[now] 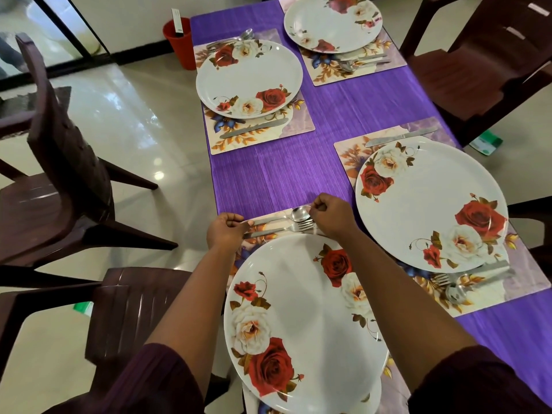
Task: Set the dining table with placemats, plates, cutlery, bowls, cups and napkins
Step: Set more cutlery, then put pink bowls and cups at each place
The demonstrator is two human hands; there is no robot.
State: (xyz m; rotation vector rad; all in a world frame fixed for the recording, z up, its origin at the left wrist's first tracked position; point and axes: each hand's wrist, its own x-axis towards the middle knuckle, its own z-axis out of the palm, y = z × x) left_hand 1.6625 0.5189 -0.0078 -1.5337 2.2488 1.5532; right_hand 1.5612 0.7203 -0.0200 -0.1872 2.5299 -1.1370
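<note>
A spoon (300, 213) and a fork (298, 226) lie side by side on the near placemat (270, 225), just beyond the near rose-patterned plate (301, 318). My left hand (225, 231) pinches the handle end of the spoon. My right hand (328, 216) pinches at the spoon's bowl end, fingers curled over the fork tines. Three other settings carry plates: right (430, 204), far left (248, 79), far right (333, 23). Each has a knife (254, 128) and other cutlery on its floral mat.
A purple cloth (298, 168) covers the table. Dark brown plastic chairs stand at the left (68, 162), near left (125, 312) and far right (484, 61). A red bin (179, 43) sits on the tiled floor by the table's far left corner.
</note>
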